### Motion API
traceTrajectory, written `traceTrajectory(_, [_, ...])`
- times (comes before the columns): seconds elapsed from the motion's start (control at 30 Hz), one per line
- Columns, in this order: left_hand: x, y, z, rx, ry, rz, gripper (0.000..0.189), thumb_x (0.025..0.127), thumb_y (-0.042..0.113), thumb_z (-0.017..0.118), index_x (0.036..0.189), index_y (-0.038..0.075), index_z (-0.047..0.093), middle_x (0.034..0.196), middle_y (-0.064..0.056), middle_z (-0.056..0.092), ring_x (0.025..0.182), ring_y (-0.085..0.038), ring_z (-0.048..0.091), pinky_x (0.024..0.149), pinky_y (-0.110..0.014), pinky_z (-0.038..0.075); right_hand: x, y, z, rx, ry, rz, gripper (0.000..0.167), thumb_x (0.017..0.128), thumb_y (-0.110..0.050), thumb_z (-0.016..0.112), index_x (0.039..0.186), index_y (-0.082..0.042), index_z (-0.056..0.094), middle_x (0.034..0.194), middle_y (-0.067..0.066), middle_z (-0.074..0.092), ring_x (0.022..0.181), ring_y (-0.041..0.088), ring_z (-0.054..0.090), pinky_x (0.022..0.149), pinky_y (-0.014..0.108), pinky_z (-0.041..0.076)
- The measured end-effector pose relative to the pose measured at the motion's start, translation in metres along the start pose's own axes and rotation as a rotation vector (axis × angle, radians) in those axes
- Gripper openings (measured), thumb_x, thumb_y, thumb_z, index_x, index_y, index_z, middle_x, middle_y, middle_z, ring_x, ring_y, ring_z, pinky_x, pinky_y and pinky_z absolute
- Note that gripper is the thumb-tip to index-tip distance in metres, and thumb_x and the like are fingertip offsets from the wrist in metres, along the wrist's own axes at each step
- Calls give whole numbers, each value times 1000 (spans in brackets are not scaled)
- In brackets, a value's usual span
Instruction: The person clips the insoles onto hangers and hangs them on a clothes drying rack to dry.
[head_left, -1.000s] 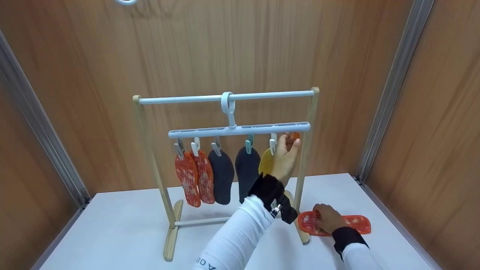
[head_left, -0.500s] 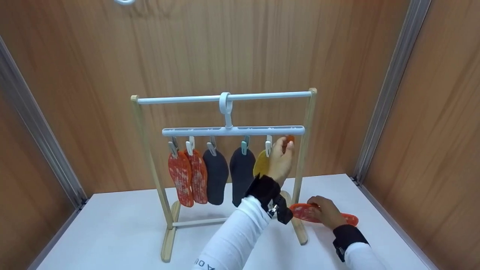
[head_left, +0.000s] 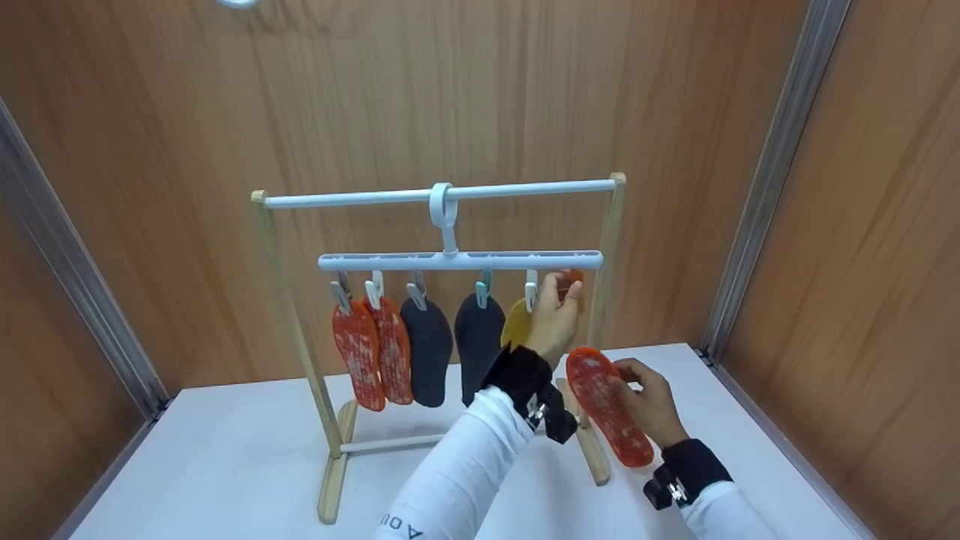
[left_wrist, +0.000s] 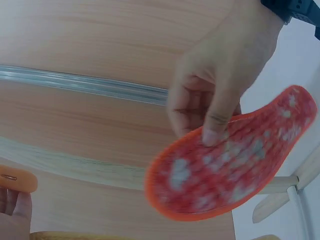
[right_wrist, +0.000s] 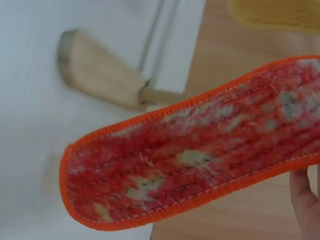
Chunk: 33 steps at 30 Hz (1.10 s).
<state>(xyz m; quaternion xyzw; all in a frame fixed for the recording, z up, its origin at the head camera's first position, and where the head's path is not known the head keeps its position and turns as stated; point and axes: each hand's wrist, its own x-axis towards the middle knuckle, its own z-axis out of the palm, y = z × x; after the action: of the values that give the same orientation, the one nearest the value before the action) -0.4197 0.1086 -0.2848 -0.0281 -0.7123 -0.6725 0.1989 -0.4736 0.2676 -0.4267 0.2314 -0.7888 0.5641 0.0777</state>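
Observation:
My left hand [head_left: 553, 322] is up at the hanger's right end, its fingers pinching an orange clothespin [left_wrist: 19, 179], mostly hidden by the hand in the head view. A red patterned insole with orange edging [head_left: 609, 409] is gripped along one side between the thumb and fingers of my right hand [head_left: 651, 401], raised off the table and tilted. In the right wrist view this insole [right_wrist: 185, 155] fills much of the picture. Beside my left hand hangs a yellow insole [head_left: 517, 324], partly covered by it. The white hanger [head_left: 459, 261] hooks over the rack's top bar.
Two red insoles [head_left: 357, 356] and two dark grey insoles [head_left: 427, 352] hang from clothespins farther left. The drying rack [head_left: 442, 192] has wooden legs standing on a white table [head_left: 225, 450]. Wood-grain panels [head_left: 450, 90] enclose the back and sides.
My right hand has lifted the red insole off the table, brought it left toward the rack and turned it more upright. My left hand stays at the orange clothespin.

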Motion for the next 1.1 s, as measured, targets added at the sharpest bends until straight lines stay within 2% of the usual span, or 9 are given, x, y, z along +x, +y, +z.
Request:
traceTrajectory(0.13, [-1, 1, 1, -13, 10, -14, 25, 100, 15, 44, 120, 1, 46, 117, -11, 53, 105, -20, 51, 90, -29, 47, 7, -18, 0, 88, 26, 11, 22, 91, -9, 60, 109, 3, 61, 100, 15, 64, 90, 18, 59, 73, 19, 52])
traceTrajectory(0.27, [-1, -1, 1, -10, 21, 5, 24, 99, 16, 45, 118, 1, 46, 113, -10, 53, 103, -19, 50, 90, -28, 45, 14, -27, 2, 117, 53, 0, 24, 92, -12, 60, 111, 3, 60, 99, 14, 63, 91, 15, 60, 75, 19, 52])
traceTrajectory(0.4, [1, -2, 2, -12, 14, 14, 24, 100, 17, 44, 117, 1, 44, 111, -9, 52, 101, -18, 49, 91, -28, 44, 21, -31, 3, 161, 84, -31, 24, 91, -16, 62, 109, 0, 61, 97, 11, 63, 93, 14, 60, 75, 21, 53])
traceTrajectory(0.57, [4, -3, 4, -17, 28, 27, 24, 100, 19, 43, 116, 2, 44, 110, -8, 51, 101, -18, 49, 93, -29, 43, 25, -28, 3, 213, 82, -47, 26, 92, -18, 62, 110, -1, 60, 99, 12, 62, 93, 16, 61, 74, 25, 55])
traceTrajectory(0.77, [4, -1, 6, -32, 48, -3, 22, 100, 18, 44, 115, 2, 45, 108, -7, 50, 98, -17, 47, 88, -27, 43, 21, -29, 5, 247, 46, 22, 28, 92, -20, 61, 113, -1, 58, 101, 13, 60, 94, 16, 60, 76, 25, 54])
traceTrajectory(0.9, [4, 0, 6, -15, 63, -5, 22, 100, 18, 44, 115, 2, 45, 108, -7, 50, 98, -17, 47, 90, -27, 42, 20, -33, 6, 258, 47, 29, 28, 92, -20, 62, 111, 0, 59, 100, 13, 61, 94, 17, 60, 78, 24, 53])
traceTrajectory(1.1, [2, 5, 8, -1, 71, -43, 24, 101, 20, 43, 117, 3, 45, 110, -7, 50, 100, -18, 47, 92, -28, 43, 17, -37, 7, 305, 39, 63, 27, 92, -18, 61, 112, 0, 58, 100, 12, 60, 93, 18, 61, 77, 25, 54])
